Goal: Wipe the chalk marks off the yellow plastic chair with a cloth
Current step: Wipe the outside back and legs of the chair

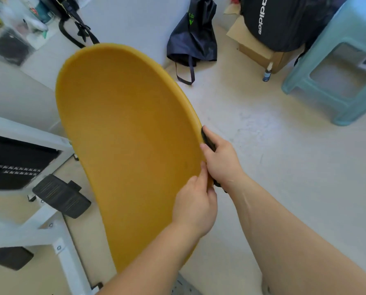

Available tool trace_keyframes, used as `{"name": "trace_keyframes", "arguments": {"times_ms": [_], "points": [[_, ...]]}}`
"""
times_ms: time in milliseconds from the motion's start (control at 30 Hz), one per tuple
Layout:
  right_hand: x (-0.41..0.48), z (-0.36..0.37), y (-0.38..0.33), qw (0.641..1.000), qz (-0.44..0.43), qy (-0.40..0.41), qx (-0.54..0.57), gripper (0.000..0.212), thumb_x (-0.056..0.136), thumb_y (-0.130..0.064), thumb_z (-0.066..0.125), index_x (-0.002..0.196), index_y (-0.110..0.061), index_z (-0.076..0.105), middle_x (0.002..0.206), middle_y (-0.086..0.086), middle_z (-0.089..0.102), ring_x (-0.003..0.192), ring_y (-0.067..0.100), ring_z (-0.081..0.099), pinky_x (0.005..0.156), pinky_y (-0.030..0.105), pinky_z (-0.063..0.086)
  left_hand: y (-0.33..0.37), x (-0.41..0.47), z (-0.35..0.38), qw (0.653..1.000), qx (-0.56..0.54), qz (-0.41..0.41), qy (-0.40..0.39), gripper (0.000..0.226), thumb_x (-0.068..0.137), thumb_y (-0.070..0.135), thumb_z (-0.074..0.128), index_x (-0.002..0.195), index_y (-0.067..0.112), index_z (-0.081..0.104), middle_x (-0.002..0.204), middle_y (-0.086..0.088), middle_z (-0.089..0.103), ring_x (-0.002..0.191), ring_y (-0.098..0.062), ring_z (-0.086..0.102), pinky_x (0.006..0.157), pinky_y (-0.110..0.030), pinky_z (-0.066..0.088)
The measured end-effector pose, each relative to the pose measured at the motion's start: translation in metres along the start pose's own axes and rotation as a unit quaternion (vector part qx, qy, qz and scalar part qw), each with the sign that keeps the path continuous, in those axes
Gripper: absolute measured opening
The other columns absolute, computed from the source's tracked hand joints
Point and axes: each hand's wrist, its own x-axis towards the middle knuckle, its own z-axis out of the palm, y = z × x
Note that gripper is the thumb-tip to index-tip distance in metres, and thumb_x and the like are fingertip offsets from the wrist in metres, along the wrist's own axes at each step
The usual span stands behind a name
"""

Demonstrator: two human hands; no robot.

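Observation:
The yellow plastic chair (126,133) fills the middle of the view, its smooth curved shell facing me. I see no chalk marks on this face. My right hand (222,160) presses a dark cloth (207,139) against the shell's right edge, fingers wrapped over the rim. Only a thin strip of the cloth shows past the fingers and below the wrist. Just below it, my left hand (195,201) pinches the same right edge, thumb on the front face.
A white metal frame (39,228) with a black pedal (60,195) stands at the left. On the pale floor lie a dark bag (193,37), a cardboard box (256,50) under a black backpack (284,22), and a light blue plastic stool (339,60) at the right.

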Motion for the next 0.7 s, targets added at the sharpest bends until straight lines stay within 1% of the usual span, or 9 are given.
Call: {"name": "trace_keyframes", "arguments": {"times_ms": [100,167,233,300,367,433,500,600,700], "points": [[-0.002,-0.021,-0.011,0.998,0.02,-0.006,-0.057,0.053,0.101,-0.006,0.052,0.152,-0.023,0.048,0.152,-0.007,0.053,0.137,0.011,0.05,0.105,0.018,0.042,0.022,0.021,-0.009,0.995,-0.079,-0.027,-0.063,0.072,0.085,0.022,0.032,0.156,0.02,0.02,0.133,-0.008,0.056,0.121,-0.026,0.051,0.097,-0.037,0.043],[-0.003,-0.04,-0.019,0.996,0.051,-0.021,-0.077,0.052,0.102,-0.011,0.05,0.152,-0.027,0.048,0.149,-0.005,0.055,0.117,0.019,0.06,0.078,0.02,0.048,0.033,0.036,-0.016,0.983,-0.119,-0.066,-0.124,0.071,0.09,0.013,0.035,0.157,0.024,0.013,0.146,-0.008,0.047,0.13,-0.026,0.045,0.105,-0.035,0.04],[-0.003,-0.057,-0.026,0.99,0.071,-0.039,-0.113,0.049,0.104,-0.02,0.048,0.152,-0.03,0.046,0.147,-0.004,0.056,0.103,0.018,0.056,0.065,0.018,0.041,0.042,0.049,-0.023,0.968,-0.143,-0.106,-0.176,0.074,0.092,0.009,0.036,0.157,0.03,0.008,0.143,-0.01,0.05,0.123,-0.031,0.051,0.097,-0.037,0.045],[-0.001,-0.067,-0.031,0.986,0.08,-0.048,-0.14,0.048,0.106,-0.024,0.047,0.153,-0.031,0.045,0.149,-0.003,0.055,0.118,0.021,0.058,0.086,0.029,0.052,0.049,0.061,-0.028,0.962,-0.138,-0.11,-0.21,0.076,0.09,0.009,0.037,0.157,0.031,0.007,0.144,-0.007,0.05,0.116,-0.029,0.056,0.086,-0.03,0.049],[0.004,-0.066,-0.035,0.984,0.083,-0.04,-0.155,0.047,0.106,-0.023,0.045,0.153,-0.031,0.045,0.148,-0.001,0.056,0.132,0.024,0.054,0.106,0.035,0.046,0.052,0.074,-0.036,0.962,-0.118,-0.097,-0.224,0.073,0.089,0.007,0.038,0.156,0.028,0.018,0.146,-0.005,0.048,0.108,-0.028,0.06,0.069,-0.014,0.045],[0.013,-0.059,-0.036,0.98,0.076,-0.032,-0.18,0.048,0.106,-0.024,0.045,0.153,-0.033,0.045,0.143,0.003,0.061,0.132,0.029,0.052,0.108,0.041,0.044,0.049,0.088,-0.05,0.975,-0.073,-0.069,-0.2,0.061,0.089,0.007,0.042,0.148,0.025,0.042,0.14,-0.005,0.055,0.104,-0.03,0.061,0.062,-0.01,0.039],[0.02,-0.047,-0.036,0.971,0.056,-0.014,-0.232,0.049,0.105,-0.028,0.046,0.154,-0.033,0.042,0.137,0.003,0.064,0.131,0.033,0.048,0.106,0.044,0.043,0.04,0.104,-0.069,0.993,0.002,-0.034,-0.115,0.049,0.089,0.012,0.051,0.137,0.022,0.057,0.135,-0.007,0.06,0.116,-0.027,0.057,0.084,-0.019,0.04],[0.027,-0.025,-0.038,0.954,0.038,0.059,-0.292,0.049,0.104,-0.031,0.049,0.152,-0.033,0.043,0.126,0.002,0.068,0.121,0.032,0.046,0.1,0.045,0.04,0.011,0.13,-0.086,0.999,0.005,-0.044,0.004,0.048,0.088,0.022,0.06,0.136,0.024,0.058,0.131,-0.009,0.058,0.114,-0.026,0.057,0.099,-0.027,0.039],[0.035,-0.002,-0.04,0.94,0.038,0.138,-0.31,0.046,0.104,-0.031,0.05,0.149,-0.035,0.048,0.128,-0.005,0.066,0.118,0.028,0.046,0.096,0.043,0.029,-0.019,0.153,-0.09,0.999,0.023,-0.028,0.026,0.059,0.089,0.029,0.06,0.145,0.03,0.044,0.144,-0.006,0.041,0.118,-0.026,0.052,0.103,-0.037,0.041]]}}
